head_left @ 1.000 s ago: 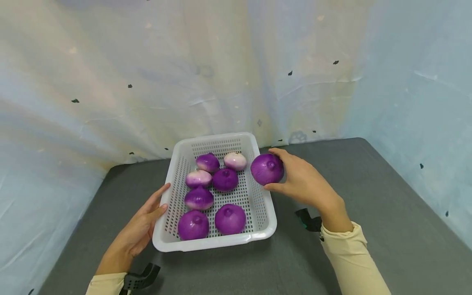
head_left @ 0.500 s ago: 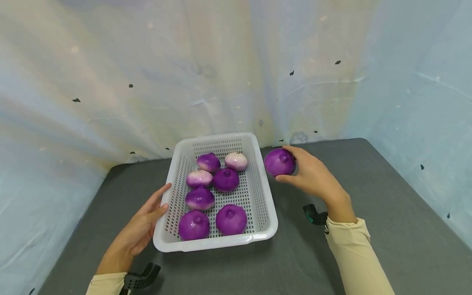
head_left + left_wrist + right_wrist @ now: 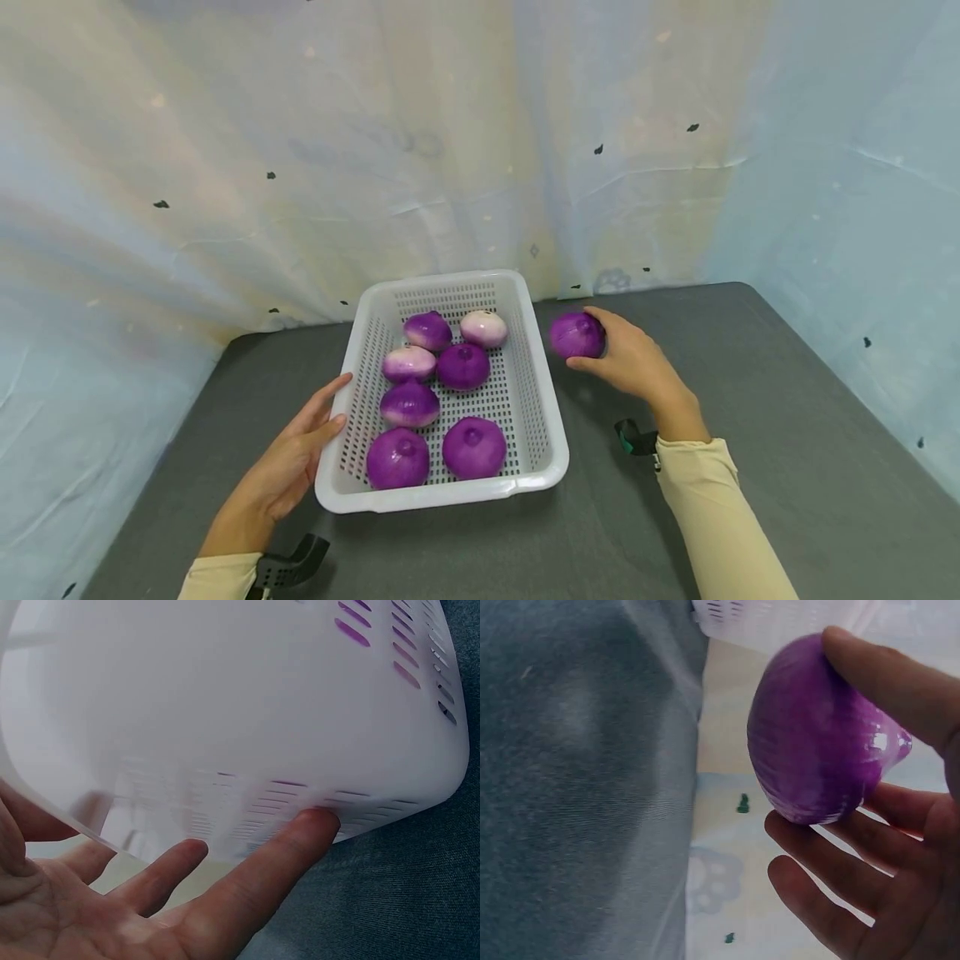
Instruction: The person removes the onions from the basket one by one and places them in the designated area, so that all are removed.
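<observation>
My right hand (image 3: 636, 357) grips a purple onion (image 3: 577, 335) just right of the basket's far right side. In the right wrist view the thumb and fingers pinch that onion (image 3: 814, 735) from opposite sides. The white perforated basket (image 3: 557, 450) holds several onions, some purple, some whitish, such as a pale one (image 3: 483, 329) at the back and a purple one (image 3: 474, 447) in front. My left hand (image 3: 281, 467) touches the basket's left side; in the left wrist view its fairly straight fingers rest against the basket wall (image 3: 165, 690).
The dark grey table (image 3: 795, 433) extends on both sides of the basket. Behind it hangs a pale patterned curtain (image 3: 465, 150) with small dark marks, continuing along the left and right. A black wrist device (image 3: 292, 567) sits by the left sleeve, another (image 3: 634, 438) by the right.
My right hand has carried its onion rightward from over the basket's right rim, then slightly lower beside it. The left hand stays at the basket, whose contents look the same.
</observation>
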A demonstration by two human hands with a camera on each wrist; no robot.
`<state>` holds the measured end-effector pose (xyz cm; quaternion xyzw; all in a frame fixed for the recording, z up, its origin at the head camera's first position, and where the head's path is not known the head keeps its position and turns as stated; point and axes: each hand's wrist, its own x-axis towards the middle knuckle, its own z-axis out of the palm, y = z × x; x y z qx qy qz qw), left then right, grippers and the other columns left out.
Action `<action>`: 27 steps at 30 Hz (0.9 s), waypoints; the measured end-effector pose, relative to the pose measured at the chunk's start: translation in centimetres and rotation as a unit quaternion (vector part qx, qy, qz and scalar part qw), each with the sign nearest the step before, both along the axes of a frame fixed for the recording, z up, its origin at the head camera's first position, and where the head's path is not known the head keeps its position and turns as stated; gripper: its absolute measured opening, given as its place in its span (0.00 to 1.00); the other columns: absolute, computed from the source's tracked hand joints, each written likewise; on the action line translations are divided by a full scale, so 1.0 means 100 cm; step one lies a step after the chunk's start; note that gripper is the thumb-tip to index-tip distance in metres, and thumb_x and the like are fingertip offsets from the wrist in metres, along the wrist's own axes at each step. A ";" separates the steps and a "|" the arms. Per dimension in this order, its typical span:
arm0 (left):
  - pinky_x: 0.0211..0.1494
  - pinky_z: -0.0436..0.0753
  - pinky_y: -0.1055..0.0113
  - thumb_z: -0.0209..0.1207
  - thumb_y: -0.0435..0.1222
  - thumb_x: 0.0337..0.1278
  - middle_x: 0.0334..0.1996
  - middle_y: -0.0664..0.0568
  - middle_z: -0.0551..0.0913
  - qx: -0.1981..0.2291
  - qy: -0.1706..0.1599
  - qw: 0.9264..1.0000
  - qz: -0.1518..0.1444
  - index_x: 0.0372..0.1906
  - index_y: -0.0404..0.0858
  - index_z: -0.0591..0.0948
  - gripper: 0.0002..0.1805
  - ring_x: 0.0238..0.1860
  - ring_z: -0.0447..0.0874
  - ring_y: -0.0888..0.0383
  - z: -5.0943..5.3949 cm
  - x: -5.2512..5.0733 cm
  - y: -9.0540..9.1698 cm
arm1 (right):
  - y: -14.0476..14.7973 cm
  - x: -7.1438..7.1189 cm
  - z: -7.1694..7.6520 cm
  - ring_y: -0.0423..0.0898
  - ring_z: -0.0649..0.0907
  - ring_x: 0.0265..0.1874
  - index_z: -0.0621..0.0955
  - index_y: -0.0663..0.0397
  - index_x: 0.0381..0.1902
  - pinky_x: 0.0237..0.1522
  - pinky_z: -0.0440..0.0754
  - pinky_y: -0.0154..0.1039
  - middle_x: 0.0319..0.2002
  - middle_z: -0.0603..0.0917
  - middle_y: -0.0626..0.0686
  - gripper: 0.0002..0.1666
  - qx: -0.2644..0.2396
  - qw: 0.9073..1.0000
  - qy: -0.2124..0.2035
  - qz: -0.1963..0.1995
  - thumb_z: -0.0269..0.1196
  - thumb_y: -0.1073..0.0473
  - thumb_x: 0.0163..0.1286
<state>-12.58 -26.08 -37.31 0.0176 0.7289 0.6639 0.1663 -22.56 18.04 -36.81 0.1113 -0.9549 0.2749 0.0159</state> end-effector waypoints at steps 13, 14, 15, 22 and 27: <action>0.53 0.82 0.52 0.46 0.45 0.78 0.79 0.43 0.48 0.006 -0.003 1.000 0.003 0.80 0.60 0.45 0.35 0.65 0.73 0.49 -0.001 0.000 0.001 | 0.004 -0.010 -0.022 0.65 0.73 0.66 0.61 0.59 0.75 0.64 0.70 0.64 0.70 0.69 0.66 0.53 0.006 1.000 -0.008 -0.001 0.71 0.43 0.61; 0.53 0.82 0.52 0.46 0.45 0.78 0.79 0.43 0.48 0.005 -0.004 1.000 0.004 0.80 0.60 0.45 0.35 0.65 0.72 0.49 -0.001 0.000 0.001 | 0.004 -0.010 -0.023 0.65 0.73 0.66 0.61 0.59 0.75 0.63 0.71 0.64 0.70 0.69 0.66 0.53 0.007 1.000 -0.009 0.000 0.71 0.43 0.61; 0.53 0.82 0.51 0.46 0.45 0.78 0.79 0.43 0.48 0.005 -0.005 1.000 0.005 0.80 0.60 0.45 0.35 0.65 0.72 0.48 -0.001 0.000 0.001 | 0.004 -0.011 -0.023 0.65 0.73 0.66 0.61 0.60 0.75 0.64 0.71 0.64 0.70 0.69 0.67 0.53 0.008 1.000 -0.010 -0.001 0.71 0.43 0.61; 0.53 0.82 0.52 0.46 0.46 0.78 0.79 0.44 0.49 -0.004 -0.002 1.000 0.008 0.80 0.61 0.45 0.34 0.67 0.71 0.45 -0.001 0.000 0.001 | 0.005 -0.013 -0.029 0.66 0.73 0.65 0.62 0.60 0.75 0.63 0.71 0.64 0.69 0.70 0.68 0.53 0.013 1.000 -0.010 0.005 0.72 0.44 0.60; 0.54 0.82 0.51 0.46 0.45 0.78 0.80 0.44 0.47 0.003 0.003 1.000 0.004 0.80 0.60 0.45 0.34 0.67 0.70 0.45 -0.002 0.000 0.001 | 0.004 -0.013 -0.033 0.66 0.74 0.65 0.63 0.60 0.74 0.62 0.71 0.64 0.69 0.71 0.67 0.53 0.013 1.000 -0.009 0.007 0.72 0.44 0.60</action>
